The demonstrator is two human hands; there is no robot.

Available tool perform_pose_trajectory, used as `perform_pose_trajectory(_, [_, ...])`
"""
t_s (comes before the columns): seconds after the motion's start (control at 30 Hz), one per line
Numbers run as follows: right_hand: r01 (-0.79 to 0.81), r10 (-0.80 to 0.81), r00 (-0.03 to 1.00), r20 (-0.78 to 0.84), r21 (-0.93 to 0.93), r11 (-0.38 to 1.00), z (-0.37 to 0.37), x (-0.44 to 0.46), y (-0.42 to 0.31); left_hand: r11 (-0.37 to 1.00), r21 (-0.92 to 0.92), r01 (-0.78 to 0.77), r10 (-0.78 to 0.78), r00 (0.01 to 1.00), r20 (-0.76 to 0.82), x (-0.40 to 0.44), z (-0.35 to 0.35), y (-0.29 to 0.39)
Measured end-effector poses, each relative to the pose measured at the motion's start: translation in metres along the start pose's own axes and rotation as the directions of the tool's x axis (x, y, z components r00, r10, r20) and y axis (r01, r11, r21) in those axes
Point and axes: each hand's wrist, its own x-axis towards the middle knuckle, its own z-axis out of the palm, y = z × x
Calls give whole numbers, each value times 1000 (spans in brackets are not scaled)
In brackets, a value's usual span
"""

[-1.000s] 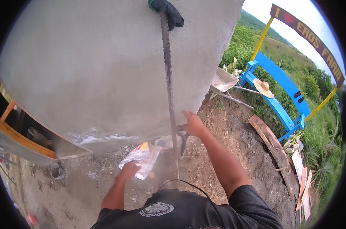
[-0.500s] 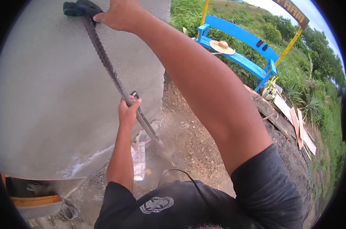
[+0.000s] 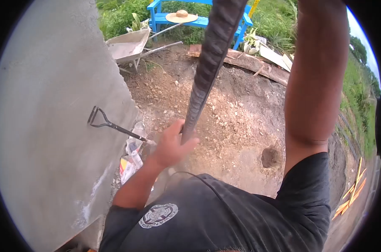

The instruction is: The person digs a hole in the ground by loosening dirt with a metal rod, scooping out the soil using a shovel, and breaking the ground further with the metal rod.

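Observation:
A thick ribbed metal bar (image 3: 209, 54) rises steeply in front of me and runs out past the top edge. My left hand (image 3: 173, 145) is wrapped round its lower part. My right arm reaches up at the right, and its hand is beyond the top of the view. A shovel with a black D-shaped handle (image 3: 114, 125) leans by the grey wall (image 3: 51, 109), left of my left hand. Below the shovel lies a crumpled printed sack (image 3: 129, 164) at the foot of the wall.
A wheelbarrow (image 3: 129, 45) stands beyond the wall's edge, near a blue bench (image 3: 160, 17) with a straw hat (image 3: 181, 17). Long wooden boards (image 3: 249, 64) lie across the dirt. A round hole (image 3: 271, 158) is in the ground at the right, with yellow sticks (image 3: 353, 191) farther right.
The bar has come away from the wall and now tilts right. My left hand has moved right with it. My right hand, earlier at the bar's top by a dark glove, has left the view.

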Motion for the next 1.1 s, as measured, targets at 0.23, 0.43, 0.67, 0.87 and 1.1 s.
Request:
perform_pose_trajectory(0.23, [-118,105,972,-212,-45,992,-167,-70,-122,953,-136,270,-119,749,652,61,132,-87])
perform_pose_trajectory(0.43, [-435,294,660,-691,-32,900,-347,-171,-195,966,82,244,-241,747,619,60,244,-63])
perform_pose_trajectory(0.67, [-691,395,297,-869,90,717,-327,-322,-289,977,145,159,-215,690,691,23,347,-55])
perform_pose_trajectory(0.87, [-447,406,262,-875,263,855,-328,-401,-348,963,258,80,-253,602,757,8,411,-49])
perform_pose_trajectory(1.1, [-592,368,375,-851,86,802,-327,-452,-372,953,267,145,-304,416,857,10,458,-42])
